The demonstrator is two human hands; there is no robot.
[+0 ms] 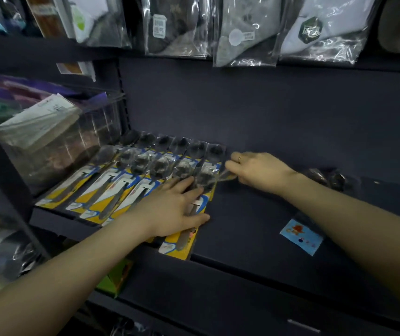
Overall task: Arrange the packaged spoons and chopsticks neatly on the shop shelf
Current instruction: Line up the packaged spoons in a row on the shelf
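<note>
Yellow-and-blue carded spoon packs (131, 187) lie fanned centre-left on the dark shelf (254, 214); left hand (172, 209) presses flat on the rightmost, right hand (257, 170) pinches its clear top; square it before letting go.

I see a dark navy flat shop shelf (254, 214). Left of my grip: overlapping row of yellow-carded, plastic-wrapped metal spoons (126, 183). Right of it: small light-blue printed packet (300, 236), and a dark clear-wrapped bundle (327, 177) near the back wall.
</note>
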